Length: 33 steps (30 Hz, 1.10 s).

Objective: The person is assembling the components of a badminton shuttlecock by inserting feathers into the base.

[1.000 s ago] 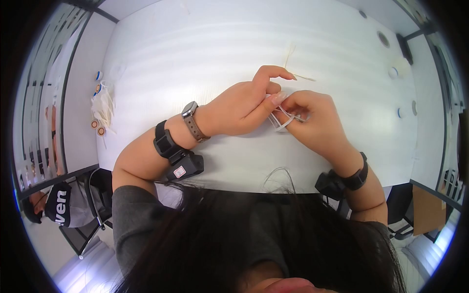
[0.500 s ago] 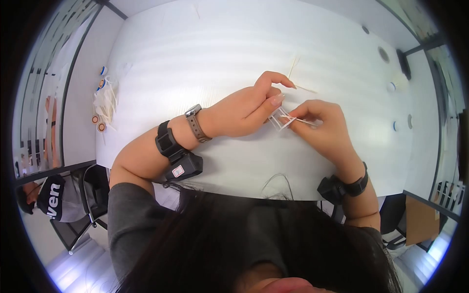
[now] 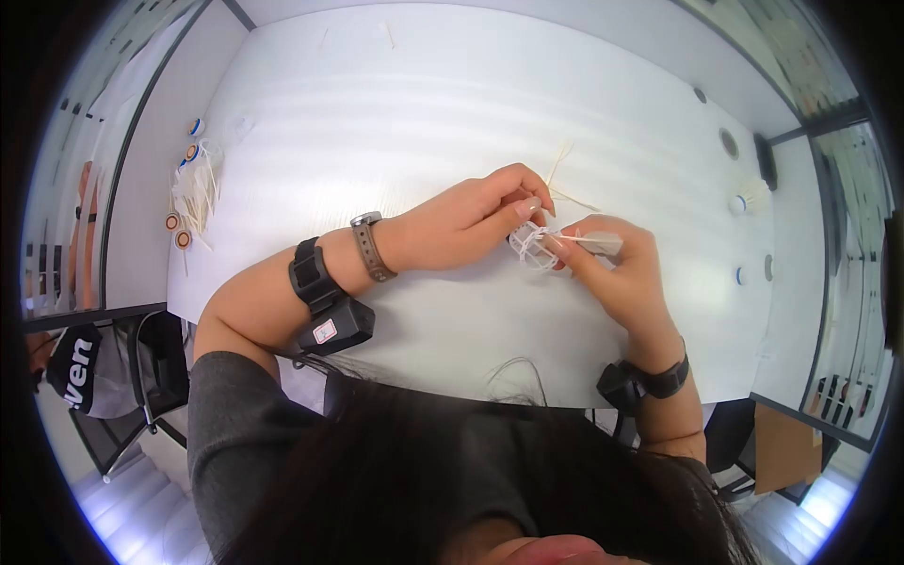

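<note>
Pinching loop [image 3: 530, 245]: L hand [image 3: 461, 224], R hand [image 3: 614, 273]

an office meeting room put to handwork: a long white table [image 3: 424, 104] with round cable ports [image 3: 729, 143], dark-framed glass partitions [image 3: 841, 245] on both sides, a black office chair [image 3: 155, 377] at the table's edge, small tape spools [image 3: 179, 232] beside a bundle of pale strips [image 3: 196, 193].
</note>
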### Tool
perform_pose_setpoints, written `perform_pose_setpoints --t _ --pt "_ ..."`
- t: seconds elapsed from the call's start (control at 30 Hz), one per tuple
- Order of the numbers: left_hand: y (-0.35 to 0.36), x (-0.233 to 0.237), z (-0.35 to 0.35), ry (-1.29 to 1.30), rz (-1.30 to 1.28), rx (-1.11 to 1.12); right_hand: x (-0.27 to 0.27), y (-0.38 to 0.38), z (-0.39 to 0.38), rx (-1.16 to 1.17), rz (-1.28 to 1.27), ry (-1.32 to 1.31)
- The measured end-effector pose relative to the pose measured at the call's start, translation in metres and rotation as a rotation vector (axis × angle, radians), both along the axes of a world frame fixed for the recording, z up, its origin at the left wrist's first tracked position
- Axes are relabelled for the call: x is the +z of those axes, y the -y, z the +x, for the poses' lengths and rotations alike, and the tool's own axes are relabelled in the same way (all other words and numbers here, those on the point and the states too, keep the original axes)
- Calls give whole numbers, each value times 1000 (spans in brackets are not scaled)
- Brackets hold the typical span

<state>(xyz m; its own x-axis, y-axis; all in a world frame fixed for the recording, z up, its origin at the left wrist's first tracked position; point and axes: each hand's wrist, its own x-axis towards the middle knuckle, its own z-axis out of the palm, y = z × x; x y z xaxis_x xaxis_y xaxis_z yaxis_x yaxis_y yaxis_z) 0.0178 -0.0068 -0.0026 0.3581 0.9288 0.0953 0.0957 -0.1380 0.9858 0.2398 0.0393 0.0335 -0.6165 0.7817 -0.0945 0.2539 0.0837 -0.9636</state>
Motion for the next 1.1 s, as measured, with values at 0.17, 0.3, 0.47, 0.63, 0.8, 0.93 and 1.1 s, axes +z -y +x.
perform_pose_setpoints --t 0.17,0.3,0.47,0.63,0.8,0.93,1.1 --pt "4 -1 -4 -54 271 205 -6 -2 -2 -125 -55 -45" --pt "6 8 -2 -237 766 303 -8 -5 -3 -181 -12 -42" --pt "7 7 6 -370 726 311 -10 -5 -3 -169 -82 -74" --pt "5 7 3 -426 717 382 -12 -4 -3 -135 -43 -147" --pt "3 9 4 -465 767 414 -17 -5 -3 -131 -13 -201" --pt "2 4 7 -473 768 432 -19 -5 -5 -110 465 -89" --pt "5 6 7 -488 701 364 -17 -4 -8 -98 643 -120"
